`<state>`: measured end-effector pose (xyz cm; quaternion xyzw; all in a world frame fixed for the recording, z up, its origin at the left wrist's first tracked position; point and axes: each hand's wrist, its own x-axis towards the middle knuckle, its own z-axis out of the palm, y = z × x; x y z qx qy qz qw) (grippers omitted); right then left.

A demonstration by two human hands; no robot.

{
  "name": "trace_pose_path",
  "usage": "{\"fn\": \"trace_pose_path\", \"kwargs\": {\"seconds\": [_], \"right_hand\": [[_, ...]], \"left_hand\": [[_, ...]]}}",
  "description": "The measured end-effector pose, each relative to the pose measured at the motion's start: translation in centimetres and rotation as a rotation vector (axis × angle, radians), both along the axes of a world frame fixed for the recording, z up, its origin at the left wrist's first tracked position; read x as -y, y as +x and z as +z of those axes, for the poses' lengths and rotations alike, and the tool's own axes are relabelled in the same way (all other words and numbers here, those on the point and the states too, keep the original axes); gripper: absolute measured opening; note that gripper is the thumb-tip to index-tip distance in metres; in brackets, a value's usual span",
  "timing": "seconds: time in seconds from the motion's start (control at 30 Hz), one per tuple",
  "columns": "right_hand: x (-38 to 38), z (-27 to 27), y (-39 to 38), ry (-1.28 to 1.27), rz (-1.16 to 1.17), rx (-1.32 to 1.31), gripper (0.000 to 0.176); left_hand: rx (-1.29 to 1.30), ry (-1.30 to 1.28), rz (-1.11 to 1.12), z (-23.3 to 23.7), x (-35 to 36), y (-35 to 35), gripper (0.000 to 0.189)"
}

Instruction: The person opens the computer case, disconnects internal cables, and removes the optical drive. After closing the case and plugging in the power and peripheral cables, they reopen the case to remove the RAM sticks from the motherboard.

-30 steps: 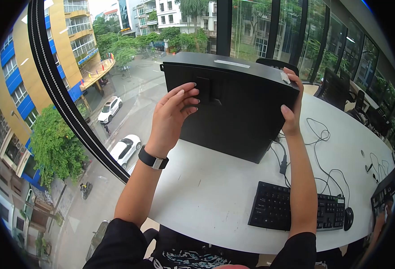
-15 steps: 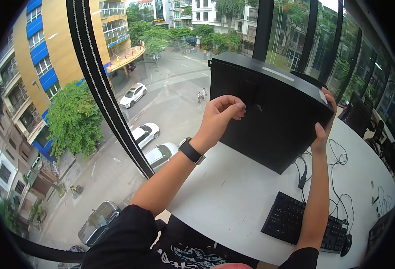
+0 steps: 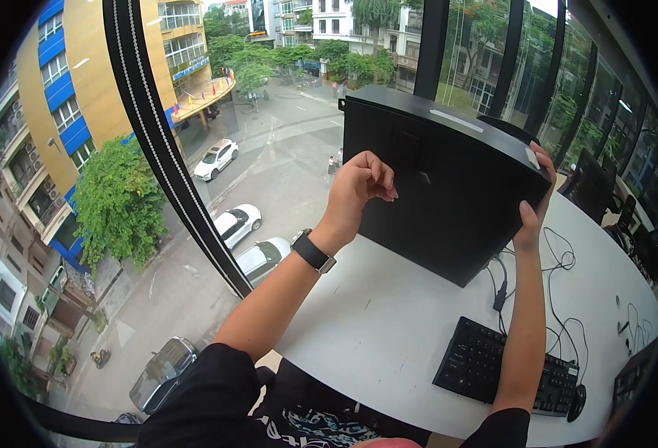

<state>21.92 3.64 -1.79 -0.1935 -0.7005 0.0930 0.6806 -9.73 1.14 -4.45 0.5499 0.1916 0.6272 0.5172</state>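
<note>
A black computer case (image 3: pixel 426 201) stands tilted on the white desk, its broad dark side facing me. My right hand (image 3: pixel 535 194) grips its right edge, thumb on the dark face and fingers round the far side. In front of that face, my left hand (image 3: pixel 364 187) is raised with its fingers curled inward. A black-banded watch (image 3: pixel 314 252) is on the left wrist. Whether anything small sits between the left fingertips cannot be made out. A pale strip (image 3: pixel 456 121) lies along the case's top edge, and a small shiny mark (image 3: pixel 424 178) shows on its face.
Below the right forearm lies a black keyboard (image 3: pixel 472 358), with a mouse (image 3: pixel 577 403) at its right end. Loose cables and a black plug (image 3: pixel 500 296) lie on the white desk (image 3: pixel 359 321). A large window with a bead chain (image 3: pixel 166 149) borders the left side.
My left hand has drawn slightly left and turned, its fingers curling downward. My right hand still holds the case edge. The whole view has shifted a little.
</note>
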Motion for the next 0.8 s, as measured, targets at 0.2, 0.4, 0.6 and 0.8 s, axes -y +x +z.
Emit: {"fn": "trace_pose_path", "kwargs": {"seconds": [0.2, 0.4, 0.6, 0.8], "right_hand": [[-0.11, -0.08, 0.09, 0.010, 0.007, -0.001, 0.086], [0.25, 0.06, -0.09, -0.012, 0.012, -0.003, 0.087], [0.20, 0.10, 0.02, -0.016, 0.017, 0.001, 0.088], [0.08, 0.04, 0.13, -0.009, 0.005, 0.014, 0.087]], "left_hand": [[0.024, 0.004, -0.008, -0.21, -0.10, 0.01, 0.008], [0.040, -0.018, -0.001, -0.50, -0.36, 0.10, 0.011], [0.040, -0.007, -0.006, -0.69, -0.57, 0.13, 0.011], [0.028, -0.017, 0.030, -0.71, -0.56, 0.17, 0.011]]}}
